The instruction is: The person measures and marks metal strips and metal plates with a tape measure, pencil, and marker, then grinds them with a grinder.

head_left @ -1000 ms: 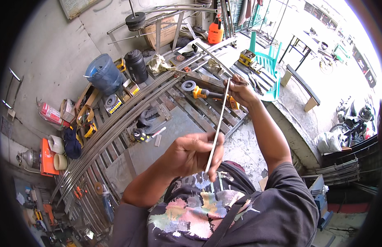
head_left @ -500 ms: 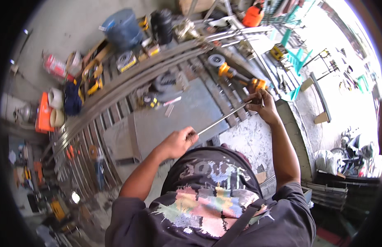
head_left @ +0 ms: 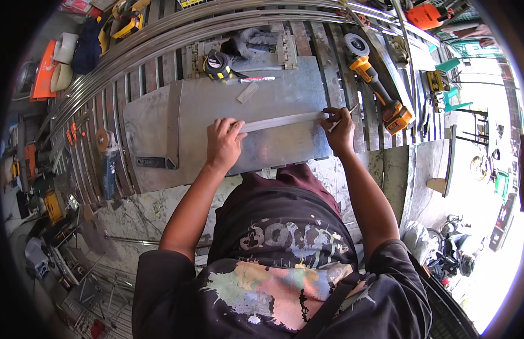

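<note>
Two hands of yours are on one long metal strip [head_left: 282, 121], which lies crosswise in front of you, over the grey metal sheet [head_left: 202, 101] on the slatted table [head_left: 332, 73]; you cannot tell from this view whether it rests flat on the sheet. Your left hand [head_left: 224, 144] has its grip closed around the strip's left end, thumb and fingers pinching it. Your right hand [head_left: 338, 127] pinches the right end near the sheet's edge, and a thin stick [head_left: 354, 107] pokes out from between its fingers. Beyond the strip, a small flat piece [head_left: 248, 93] lies on the sheet, with a white marker [head_left: 257, 79] just above it and a black and yellow tape measure [head_left: 217, 65] to the left. Dark gloves [head_left: 253, 42] lie farther back. To the right of your right hand, a yellow and black grinder [head_left: 378, 85] lies on the slats. On your left, a metal square [head_left: 156, 163] sits near the sheet's front edge, and a blue grinder [head_left: 108, 169] lies past it.
</note>
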The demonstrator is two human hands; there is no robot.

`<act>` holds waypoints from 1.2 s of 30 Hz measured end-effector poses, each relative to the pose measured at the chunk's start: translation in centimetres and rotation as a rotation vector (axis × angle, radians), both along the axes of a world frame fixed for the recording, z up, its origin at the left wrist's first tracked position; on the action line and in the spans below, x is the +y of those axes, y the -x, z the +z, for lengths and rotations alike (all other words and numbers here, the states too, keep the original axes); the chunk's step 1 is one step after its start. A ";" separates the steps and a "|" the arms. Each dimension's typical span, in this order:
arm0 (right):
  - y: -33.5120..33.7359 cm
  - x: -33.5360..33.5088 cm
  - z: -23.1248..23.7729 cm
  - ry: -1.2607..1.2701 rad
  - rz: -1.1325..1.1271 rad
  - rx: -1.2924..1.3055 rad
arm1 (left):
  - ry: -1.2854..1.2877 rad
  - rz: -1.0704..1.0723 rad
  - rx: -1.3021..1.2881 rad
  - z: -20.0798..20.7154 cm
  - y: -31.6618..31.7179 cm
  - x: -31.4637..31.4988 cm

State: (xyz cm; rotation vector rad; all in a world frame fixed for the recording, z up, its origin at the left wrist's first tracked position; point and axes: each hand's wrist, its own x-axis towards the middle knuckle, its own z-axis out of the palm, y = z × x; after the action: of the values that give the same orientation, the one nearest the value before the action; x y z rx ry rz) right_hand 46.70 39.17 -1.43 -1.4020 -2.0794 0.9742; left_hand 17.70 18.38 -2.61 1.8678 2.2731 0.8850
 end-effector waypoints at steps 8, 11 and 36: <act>-0.2 2.7 -1.3 -0.164 0.261 -0.039 | 0.080 0.536 0.105 -1.7 -3.6 -1.2; -0.9 3.9 -2.3 -0.237 0.420 0.066 | 0.114 0.759 0.056 -2.1 -4.5 -1.2; -1.7 5.0 -3.9 -0.375 0.498 0.208 | 0.160 0.811 0.099 -1.7 -8.6 3.3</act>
State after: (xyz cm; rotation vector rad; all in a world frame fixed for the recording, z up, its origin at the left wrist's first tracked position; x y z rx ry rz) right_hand 48.43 44.22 -5.38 -0.5830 -2.3386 0.8029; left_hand 26.32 21.71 -4.26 0.9060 3.0913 0.6262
